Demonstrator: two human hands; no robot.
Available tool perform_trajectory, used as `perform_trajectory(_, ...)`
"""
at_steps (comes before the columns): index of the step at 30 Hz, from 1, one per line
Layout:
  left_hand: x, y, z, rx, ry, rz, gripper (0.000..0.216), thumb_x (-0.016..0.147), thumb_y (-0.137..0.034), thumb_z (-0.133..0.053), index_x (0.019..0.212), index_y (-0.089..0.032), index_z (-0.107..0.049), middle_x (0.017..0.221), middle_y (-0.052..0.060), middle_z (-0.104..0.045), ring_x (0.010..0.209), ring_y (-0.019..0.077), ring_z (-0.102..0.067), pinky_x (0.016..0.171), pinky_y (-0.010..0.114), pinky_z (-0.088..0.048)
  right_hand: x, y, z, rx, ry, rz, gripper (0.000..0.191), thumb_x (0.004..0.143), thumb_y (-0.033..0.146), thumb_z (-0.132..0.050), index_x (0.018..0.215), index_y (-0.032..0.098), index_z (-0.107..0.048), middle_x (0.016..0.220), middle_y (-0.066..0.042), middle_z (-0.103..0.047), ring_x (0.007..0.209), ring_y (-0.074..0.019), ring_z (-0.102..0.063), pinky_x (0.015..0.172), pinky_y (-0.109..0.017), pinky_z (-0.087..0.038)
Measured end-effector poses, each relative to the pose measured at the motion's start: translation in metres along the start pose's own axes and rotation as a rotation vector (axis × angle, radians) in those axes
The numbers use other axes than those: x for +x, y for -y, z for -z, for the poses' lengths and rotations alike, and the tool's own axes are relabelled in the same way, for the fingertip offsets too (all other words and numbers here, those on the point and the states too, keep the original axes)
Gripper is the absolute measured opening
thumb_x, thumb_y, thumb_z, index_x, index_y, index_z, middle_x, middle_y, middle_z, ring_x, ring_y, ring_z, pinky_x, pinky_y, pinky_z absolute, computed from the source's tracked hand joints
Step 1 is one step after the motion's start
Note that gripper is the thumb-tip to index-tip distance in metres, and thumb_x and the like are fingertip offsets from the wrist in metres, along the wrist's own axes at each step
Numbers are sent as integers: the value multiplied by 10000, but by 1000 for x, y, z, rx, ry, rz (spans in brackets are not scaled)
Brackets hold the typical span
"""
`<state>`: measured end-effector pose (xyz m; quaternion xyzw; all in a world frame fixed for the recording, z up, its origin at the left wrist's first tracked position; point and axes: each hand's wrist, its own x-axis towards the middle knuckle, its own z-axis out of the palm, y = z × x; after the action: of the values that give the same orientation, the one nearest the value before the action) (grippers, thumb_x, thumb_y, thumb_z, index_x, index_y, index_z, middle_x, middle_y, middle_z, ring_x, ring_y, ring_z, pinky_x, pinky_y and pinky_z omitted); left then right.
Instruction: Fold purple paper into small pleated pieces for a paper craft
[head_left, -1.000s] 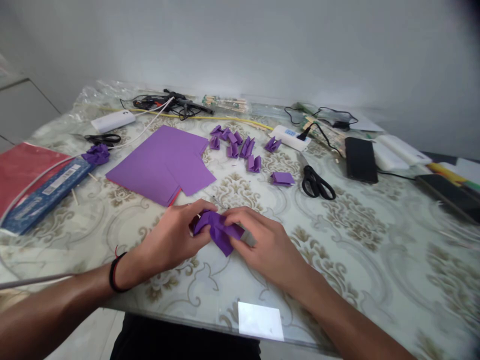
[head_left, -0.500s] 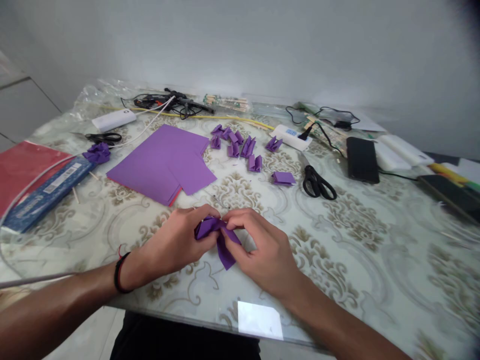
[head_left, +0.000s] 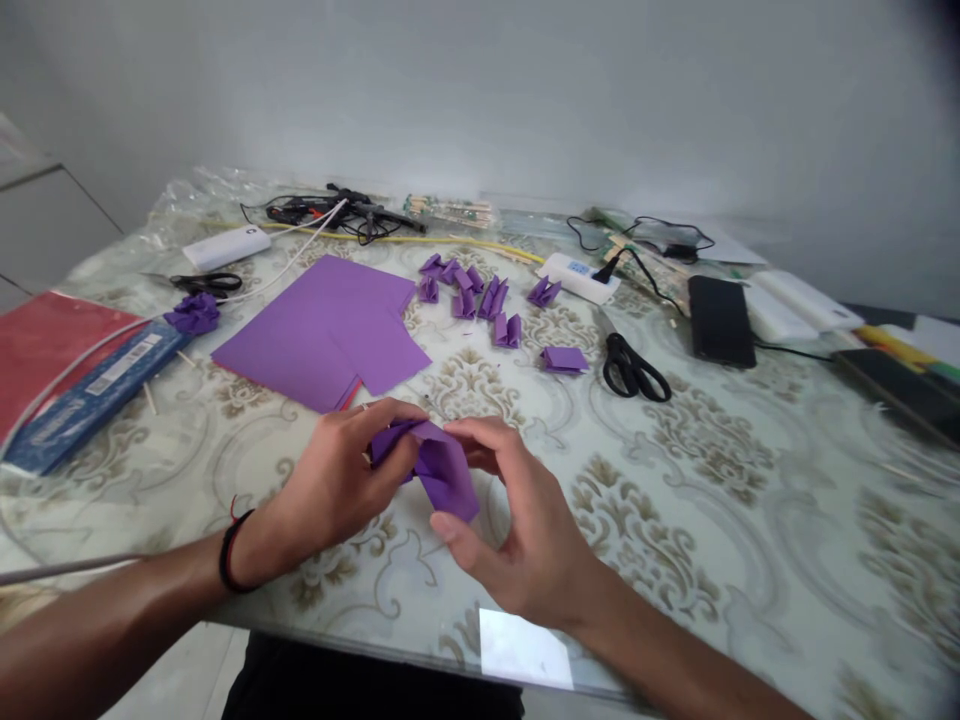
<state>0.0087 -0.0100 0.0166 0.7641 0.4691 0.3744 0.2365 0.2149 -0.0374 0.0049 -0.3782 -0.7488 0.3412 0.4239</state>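
Observation:
A partly folded piece of purple paper (head_left: 450, 475) is held above the near middle of the table, one flap opened out toward the right. My left hand (head_left: 349, 465) pinches its left part, with the thumb in front and the fingers behind. On the other side, my right hand (head_left: 525, 520) has its thumb and fingers spread around the flap. Its fingertips are at the upper edge and its thumb tip is near the lower corner. Beyond my hands lie purple paper sheets (head_left: 315, 320) and several small folded purple pieces (head_left: 493, 298). One folded piece (head_left: 564, 360) sits apart, nearer the scissors.
Black-handled scissors (head_left: 631, 365) lie at right, beside a phone (head_left: 720, 320) and a white power strip (head_left: 579, 277). At left are another pair of scissors (head_left: 206, 283), crumpled purple paper (head_left: 193, 313), a blue box (head_left: 90, 395) and a white cable (head_left: 82, 352).
The purple paper's flap has been opened out and now faces me more broadly. My right thumb has come away from the flap and the right fingers have spread. My left hand keeps its pinch.

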Motion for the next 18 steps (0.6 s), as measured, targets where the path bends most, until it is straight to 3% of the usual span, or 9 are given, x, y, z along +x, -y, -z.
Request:
perform_trajectory(3,-1,0,0,-21,-9,4,207,954,-135,-596,1096,-198,-733,865,-13,-819,609,111,-685,645,236,-553,-1,4,-4,69,55,-170,533,937,290,-705,1417,282,-475,1109,-50,-715,982,-247,-723,863,-425,-625)
perform_trajectory(6,-4,0,-1,-39,-6,-10,287,940,-112,-616,1193,-216,-705,984,-2,-832,694,116,-722,716,243,-591,1,5,-6,125,55,-300,346,978,267,-650,1308,266,-547,895,-3,-699,787,-206,-711,646,-320,-599)
perform_trajectory(8,-5,-1,0,-57,17,-36,339,956,-114,-633,1272,-229,-671,1085,11,-824,783,123,-746,786,255,-609,2,3,-7,190,12,-338,232,1000,262,-623,1229,261,-592,859,8,-678,729,-187,-708,587,-288,-583)
perform_trajectory(14,-6,-4,2,-183,135,-50,318,969,-169,-714,1274,-226,-644,1036,8,-803,740,107,-741,705,211,-604,6,-5,-2,268,-134,-345,119,1004,267,-635,1119,249,-660,945,-18,-725,736,-172,-740,632,-285,-635)
perform_trajectory(18,-7,-5,0,-213,130,-16,277,958,-140,-698,1224,-197,-649,1032,28,-814,683,103,-752,647,197,-603,10,-9,1,332,-194,-353,173,965,313,-697,1119,249,-653,983,-17,-686,777,-170,-735,644,-282,-659)
